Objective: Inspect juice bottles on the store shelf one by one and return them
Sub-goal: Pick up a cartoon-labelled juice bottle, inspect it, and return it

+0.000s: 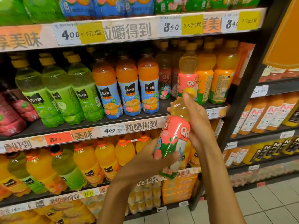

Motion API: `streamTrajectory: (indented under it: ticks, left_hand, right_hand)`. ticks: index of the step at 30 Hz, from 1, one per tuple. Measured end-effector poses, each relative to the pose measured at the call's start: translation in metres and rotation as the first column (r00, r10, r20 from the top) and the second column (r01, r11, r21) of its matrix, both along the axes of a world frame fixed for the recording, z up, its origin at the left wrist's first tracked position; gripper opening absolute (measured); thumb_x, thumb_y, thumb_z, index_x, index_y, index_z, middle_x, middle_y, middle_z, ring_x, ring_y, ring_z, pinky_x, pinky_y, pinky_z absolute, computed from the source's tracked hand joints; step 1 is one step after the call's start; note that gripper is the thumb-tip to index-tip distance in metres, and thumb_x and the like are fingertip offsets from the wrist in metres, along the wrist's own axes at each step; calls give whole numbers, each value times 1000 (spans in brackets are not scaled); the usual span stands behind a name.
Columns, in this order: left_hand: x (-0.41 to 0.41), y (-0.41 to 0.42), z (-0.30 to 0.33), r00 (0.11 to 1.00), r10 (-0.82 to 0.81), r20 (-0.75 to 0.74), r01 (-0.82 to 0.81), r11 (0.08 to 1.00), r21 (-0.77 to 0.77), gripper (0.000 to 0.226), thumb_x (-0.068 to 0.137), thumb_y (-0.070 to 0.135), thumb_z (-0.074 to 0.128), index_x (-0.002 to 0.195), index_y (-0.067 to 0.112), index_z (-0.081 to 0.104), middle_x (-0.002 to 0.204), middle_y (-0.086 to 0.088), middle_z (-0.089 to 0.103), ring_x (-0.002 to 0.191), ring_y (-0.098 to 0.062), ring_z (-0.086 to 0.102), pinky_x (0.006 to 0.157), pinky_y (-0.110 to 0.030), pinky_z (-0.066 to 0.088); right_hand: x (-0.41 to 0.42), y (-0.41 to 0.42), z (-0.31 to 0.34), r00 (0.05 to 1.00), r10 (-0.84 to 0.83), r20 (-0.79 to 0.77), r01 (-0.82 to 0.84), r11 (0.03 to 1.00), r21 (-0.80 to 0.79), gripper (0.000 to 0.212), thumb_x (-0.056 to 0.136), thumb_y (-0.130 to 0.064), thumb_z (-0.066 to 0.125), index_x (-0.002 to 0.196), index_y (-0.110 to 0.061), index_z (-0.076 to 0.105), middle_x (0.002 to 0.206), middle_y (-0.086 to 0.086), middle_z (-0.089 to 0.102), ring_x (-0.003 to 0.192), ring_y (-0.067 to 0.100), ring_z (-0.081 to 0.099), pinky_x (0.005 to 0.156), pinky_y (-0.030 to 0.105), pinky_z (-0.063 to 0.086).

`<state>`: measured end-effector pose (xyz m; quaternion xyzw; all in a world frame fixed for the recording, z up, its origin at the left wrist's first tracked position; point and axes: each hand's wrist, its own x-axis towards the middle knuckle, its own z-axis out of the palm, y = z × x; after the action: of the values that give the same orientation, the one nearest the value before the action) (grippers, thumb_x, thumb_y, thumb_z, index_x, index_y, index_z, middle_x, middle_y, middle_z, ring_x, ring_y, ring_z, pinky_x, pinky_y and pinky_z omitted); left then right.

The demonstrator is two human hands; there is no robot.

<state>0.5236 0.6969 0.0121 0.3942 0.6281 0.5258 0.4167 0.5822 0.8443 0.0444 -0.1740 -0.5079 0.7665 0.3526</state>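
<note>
A person holds one pink-labelled juice bottle out in front of the store shelf, clear of the rows and tilted so that its yellow cap leans toward the far right; the liquid showing in its upper part is pale yellow, and the label carries the letters Qoo with a peach picture. The left hand takes the lower part of the bottle, its grip closed round the label with the thumb lying across the front; the right hand wraps the upper part from the right side, its grip also closed on the bottle, with a finger reaching up to just below the cap. Both forearms rise from the near edge of the view.

Behind the held bottle, on the middle shelf, a matching pink Qoo bottle stands upright at the front, with orange-labelled bottles just to its right; to its left stand three blue-labelled orange juice bottles side by side, and further left three green-labelled bottles, then red-labelled ones at the far left edge. Price tags with yellow stickers run along the shelf edge above; the shelf below holds larger orange and green bottles. At the right a second rack carries rows of orange juice bottles; pale floor tiles show at the near right.
</note>
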Motion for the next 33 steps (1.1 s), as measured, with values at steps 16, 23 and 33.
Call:
streamTrajectory:
  ticks: [16, 23, 33]
  left_hand:
    - [-6, 18, -26, 998, 53, 27, -58, 975, 214, 68, 61, 41, 85, 119, 32, 51, 111, 12, 70, 102, -10, 67, 76, -20, 54]
    - [-10, 27, -31, 973, 219, 73, -229, 887, 402, 78, 56, 62, 78, 118, 21, 54, 107, 5, 72, 99, -13, 68, 76, -21, 54]
    - [-15, 29, -40, 990, 109, 89, -136, 907, 399, 84, 58, 67, 73, 117, 12, 51, 107, 9, 72, 100, -12, 68, 77, -22, 54]
  right_hand:
    - [1, -3, -3, 942, 275, -190, -221, 939, 264, 30, 80, -36, 63, 105, -20, 65, 93, 7, 73, 71, 21, 70, 63, 33, 55]
    - [2, -11, 8, 955, 182, -233, -81, 918, 388, 29, 77, -47, 71, 104, -34, 67, 100, 3, 72, 87, 22, 70, 73, 31, 54]
    - [1, -10, 13, 908, 376, -182, -300, 890, 343, 77, 68, -65, 72, 121, -12, 57, 95, 7, 72, 81, 22, 69, 71, 34, 55]
